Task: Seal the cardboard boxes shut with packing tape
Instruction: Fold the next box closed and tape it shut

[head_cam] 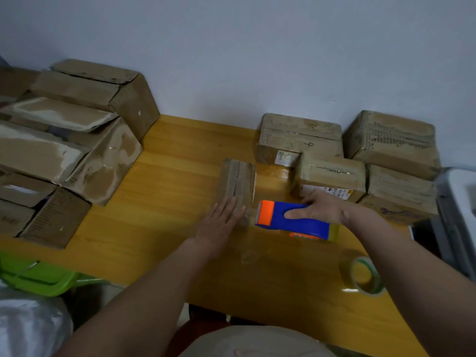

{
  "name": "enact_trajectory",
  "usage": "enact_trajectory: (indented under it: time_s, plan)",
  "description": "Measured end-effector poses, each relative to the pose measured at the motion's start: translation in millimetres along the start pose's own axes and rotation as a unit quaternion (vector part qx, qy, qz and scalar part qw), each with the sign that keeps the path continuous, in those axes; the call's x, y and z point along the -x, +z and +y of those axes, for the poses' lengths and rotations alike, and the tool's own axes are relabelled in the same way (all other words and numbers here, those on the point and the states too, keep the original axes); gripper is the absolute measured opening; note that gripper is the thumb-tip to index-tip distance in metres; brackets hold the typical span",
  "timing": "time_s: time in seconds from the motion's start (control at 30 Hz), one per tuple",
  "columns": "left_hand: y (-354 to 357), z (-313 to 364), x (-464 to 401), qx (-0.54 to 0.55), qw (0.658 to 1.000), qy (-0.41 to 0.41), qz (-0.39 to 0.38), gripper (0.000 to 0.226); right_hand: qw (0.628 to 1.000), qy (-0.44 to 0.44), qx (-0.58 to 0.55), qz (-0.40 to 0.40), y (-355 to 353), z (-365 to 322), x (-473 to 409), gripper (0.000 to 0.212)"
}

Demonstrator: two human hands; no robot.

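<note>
While the left hand (pixel 223 219) presses flat, fingers straight, on the small cardboard box (pixel 237 182) — right hand (pixel 325 206) grips the blue-orange tape dispenser (pixel 293 219) beside it.

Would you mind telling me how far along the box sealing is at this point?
Done, apparently: four taped brown cardboard boxes sit at the right by the wall. In hand: the left hand presses flat on a small brown cardboard box, while the right hand grips the blue-and-orange tape dispenser at its near end. Left: the open-flapped cardboard boxes stacked at left.
</note>
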State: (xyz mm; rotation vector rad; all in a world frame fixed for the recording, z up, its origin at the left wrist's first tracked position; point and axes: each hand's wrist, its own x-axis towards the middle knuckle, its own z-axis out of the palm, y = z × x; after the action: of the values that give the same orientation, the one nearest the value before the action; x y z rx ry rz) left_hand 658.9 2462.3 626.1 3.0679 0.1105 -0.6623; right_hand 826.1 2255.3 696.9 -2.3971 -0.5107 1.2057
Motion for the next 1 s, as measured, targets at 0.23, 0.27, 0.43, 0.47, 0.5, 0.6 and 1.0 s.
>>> enact_trajectory:
  time_s: [0.23, 0.27, 0.43, 0.47, 0.5, 0.6, 1.0]
  plan:
    - [1.8, -0.4, -2.5, 0.02, 1.0, -0.001, 0.004, 0.09, 0.999, 0.012, 0.048, 0.021, -14.5, 6.3, 11.8, 0.053]
    - [2.8, -0.4, -3.2, 0.021, 1.0, -0.001, 0.007, 0.088, 0.997, 0.008, 0.072, 0.034, -11.8, 4.5, 9.4, 0.053]
    - [1.9, 2.4, -5.1, 0.017, 1.0, -0.014, 0.003, 0.084, 0.977, 0.036, 0.198, 0.074, 6.8, -13.9, 0.3, 0.061]
    - [2.0, 4.6, -5.4, 0.022, 1.0, -0.018, 0.002, 0.086, 0.967, 0.05, 0.237, 0.079, 14.2, -21.4, -1.4, 0.06]
    - [1.3, 7.6, -5.4, 0.027, 0.999, -0.024, 0.001, 0.087, 0.956, 0.062, 0.276, 0.082, 22.1, -30.9, -2.5, 0.056]
    - [-1.5, 14.0, -5.7, 0.043, 0.998, -0.038, -0.016, 0.095, 0.928, 0.061, 0.351, 0.107, 41.7, -60.4, -11.9, 0.04]
    - [-13.4, 20.5, -8.7, 0.129, 0.984, -0.097, -0.078, 0.123, 0.868, 0.04, 0.441, 0.225, 51.6, -63.0, -24.3, 0.021]
